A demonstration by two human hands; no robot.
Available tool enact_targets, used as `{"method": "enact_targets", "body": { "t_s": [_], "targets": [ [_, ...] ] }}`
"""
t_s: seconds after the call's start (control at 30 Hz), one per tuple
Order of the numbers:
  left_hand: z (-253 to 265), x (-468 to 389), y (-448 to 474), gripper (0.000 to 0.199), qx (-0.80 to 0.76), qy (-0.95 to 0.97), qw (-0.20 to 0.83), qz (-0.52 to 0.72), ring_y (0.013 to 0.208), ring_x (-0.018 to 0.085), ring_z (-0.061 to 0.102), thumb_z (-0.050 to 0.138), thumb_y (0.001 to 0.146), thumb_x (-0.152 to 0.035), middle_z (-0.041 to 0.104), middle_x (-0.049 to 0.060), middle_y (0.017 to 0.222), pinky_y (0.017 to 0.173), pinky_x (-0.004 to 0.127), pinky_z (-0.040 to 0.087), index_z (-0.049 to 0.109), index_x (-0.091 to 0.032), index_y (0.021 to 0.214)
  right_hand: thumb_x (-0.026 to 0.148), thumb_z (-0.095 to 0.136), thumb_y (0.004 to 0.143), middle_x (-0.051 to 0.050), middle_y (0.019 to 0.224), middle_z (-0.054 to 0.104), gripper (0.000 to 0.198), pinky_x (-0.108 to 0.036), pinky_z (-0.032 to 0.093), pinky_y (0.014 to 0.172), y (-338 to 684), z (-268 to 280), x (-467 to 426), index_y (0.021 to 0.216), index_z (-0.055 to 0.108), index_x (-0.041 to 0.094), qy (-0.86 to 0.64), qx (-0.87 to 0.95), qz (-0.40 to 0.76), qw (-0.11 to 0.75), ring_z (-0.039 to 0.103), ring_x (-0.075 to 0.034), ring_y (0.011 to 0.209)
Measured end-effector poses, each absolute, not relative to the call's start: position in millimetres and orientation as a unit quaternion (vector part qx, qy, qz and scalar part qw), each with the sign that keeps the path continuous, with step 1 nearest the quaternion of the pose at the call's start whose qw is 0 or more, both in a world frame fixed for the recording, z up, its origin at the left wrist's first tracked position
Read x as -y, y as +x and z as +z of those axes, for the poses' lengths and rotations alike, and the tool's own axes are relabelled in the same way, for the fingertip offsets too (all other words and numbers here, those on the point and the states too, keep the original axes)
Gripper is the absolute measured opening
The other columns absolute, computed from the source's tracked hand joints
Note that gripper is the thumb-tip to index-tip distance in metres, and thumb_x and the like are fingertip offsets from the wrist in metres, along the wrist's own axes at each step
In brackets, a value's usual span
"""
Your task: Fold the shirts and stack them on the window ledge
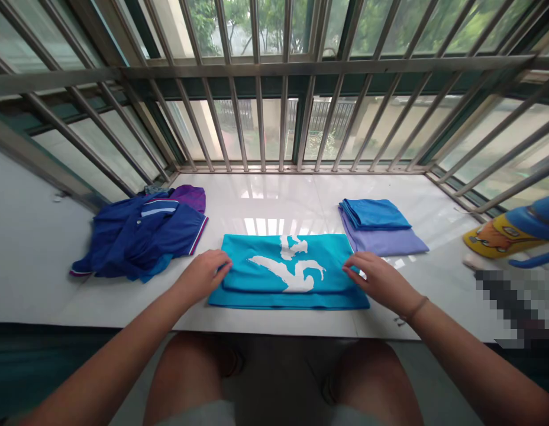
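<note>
A folded turquoise garment (252, 284) with large white brush-like lettering lies flat on the white tiled ledge in front of me. Its upper layer stops short of the near edge, so a strip of the lower layer shows. At the garment's left side, my left hand (207, 275) has its thumb and fingers curled together at the edge. My right hand (381, 281), with a thin band around the wrist, pinches the opposite side in a similar way. How much fabric sits between the fingertips is hard to see.
A loose heap with a dark blue polo shirt (141, 242) and a purple cloth (190, 197) lies left. Right of centre, a folded blue cloth (374, 214) rests on a folded lavender one (390, 241). A yellow-and-blue bottle (500, 236) is far right. Metal bars (283, 70) close off the back.
</note>
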State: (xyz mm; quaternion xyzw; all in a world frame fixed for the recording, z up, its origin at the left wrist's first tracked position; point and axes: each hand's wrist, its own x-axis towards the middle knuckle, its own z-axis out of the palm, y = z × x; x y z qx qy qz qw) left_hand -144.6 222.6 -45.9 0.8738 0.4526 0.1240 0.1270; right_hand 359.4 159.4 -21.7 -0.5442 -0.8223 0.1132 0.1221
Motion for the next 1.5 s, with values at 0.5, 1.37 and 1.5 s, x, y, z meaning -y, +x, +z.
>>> {"method": "enact_targets", "body": {
  "t_s": [0.5,1.37,1.5],
  "targets": [
    [-18.0,-336.4,-100.2,0.015,-0.504,0.844,0.179,-0.049,0.091,0.028,0.071,0.075,0.088,-0.037,0.076,0.007,0.097,0.076,0.033,0.049,0.072,-0.022,0.091,0.026,0.067,0.102,-0.014,0.104,0.082,0.018,-0.032,0.049,0.077,341.4,-2.9,-273.8,0.107,0.082,0.016,-0.597,0.783,0.156,-0.076,0.072,-0.027,0.091],
    [-57.2,-113.0,-63.6,0.037,-0.461,0.869,0.006,0.178,0.147,0.037,0.059,0.055,0.108,-0.032,0.065,0.013,0.158,0.125,0.065,0.047,0.074,-0.030,0.140,0.066,0.053,0.105,-0.023,0.103,0.078,0.054,-0.045,0.058,0.074,336.4,-58.4,-86.7,0.117,0.067,0.016,-0.801,0.594,0.049,0.051,0.078,-0.040,0.092],
    [-78.8,-128.7,-49.6,0.054,-0.562,0.813,0.003,0.154,0.163,0.042,0.041,0.056,0.109,-0.043,0.043,0.015,0.177,0.131,0.071,0.036,0.058,-0.030,0.162,0.063,0.049,0.106,-0.020,0.093,0.079,0.047,-0.041,0.055,0.068,319.7,-67.3,-89.9,0.110,0.067,0.020,-0.843,0.524,0.109,0.060,0.080,-0.038,0.088]
  ]
}}
